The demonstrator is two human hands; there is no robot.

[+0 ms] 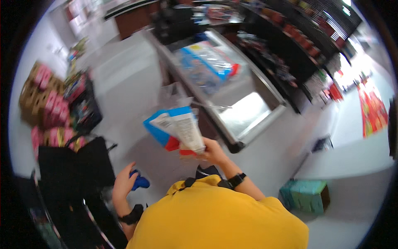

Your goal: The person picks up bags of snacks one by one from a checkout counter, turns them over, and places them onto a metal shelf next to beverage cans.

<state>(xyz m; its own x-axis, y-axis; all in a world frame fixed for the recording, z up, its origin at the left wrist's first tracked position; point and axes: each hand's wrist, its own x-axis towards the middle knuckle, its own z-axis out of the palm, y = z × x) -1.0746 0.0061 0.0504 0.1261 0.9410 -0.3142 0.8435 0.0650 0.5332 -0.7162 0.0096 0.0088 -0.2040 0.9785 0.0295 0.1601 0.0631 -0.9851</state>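
My right hand (pixel 213 151) grips the lower end of some flat plastic packages (pixel 183 123) with blue and red bands and pale printed panels. They fan out above the floor beside a long glass-topped display case (pixel 236 115). Transparent plastic at their far end is blurred. My left hand (pixel 123 180) is off to the left with its fingers apart, and nothing shows in its grasp. Just beside its fingers, a blue object (pixel 140 183) appears, too blurred to name surely.
Larger transparent bags (pixel 208 63) with blue and red bands lie on the display case. A black chair or cart (pixel 77 168) stands at left, near stacked pink and brown cartons (pixel 49 99) and a black crate (pixel 85 109). A green box (pixel 306 196) sits on the floor at right.
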